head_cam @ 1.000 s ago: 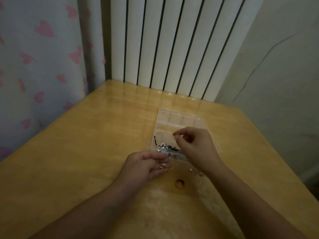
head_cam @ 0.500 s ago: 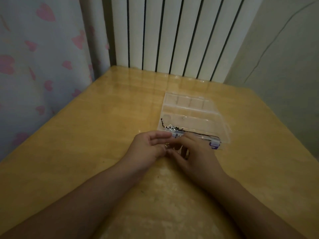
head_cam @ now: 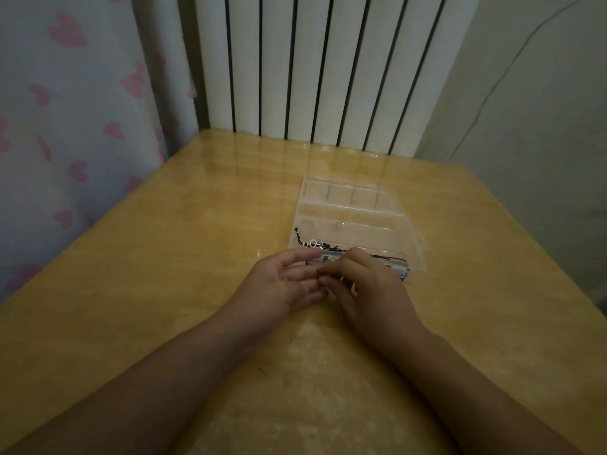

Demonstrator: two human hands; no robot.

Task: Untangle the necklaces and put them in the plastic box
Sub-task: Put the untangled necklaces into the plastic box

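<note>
A home, likely a bedroom corner — a pale curtain with pink hearts [head_cam: 65, 126], a white ribbed radiator [head_cam: 315, 67] against the wall, and a glossy yellow wooden worktop [head_cam: 164, 257] pushed up to it.

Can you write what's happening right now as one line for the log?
step: untangling | left hand: fingers meet right hand | held item: hidden | black necklace: in plastic box | table: wooden

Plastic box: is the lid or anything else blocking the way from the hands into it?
Nothing visible blocks it. The plastic box lies open on the table just beyond the left hand and right hand. A black cord necklace already lies along its near row. What the fingers hold is hidden.
</note>
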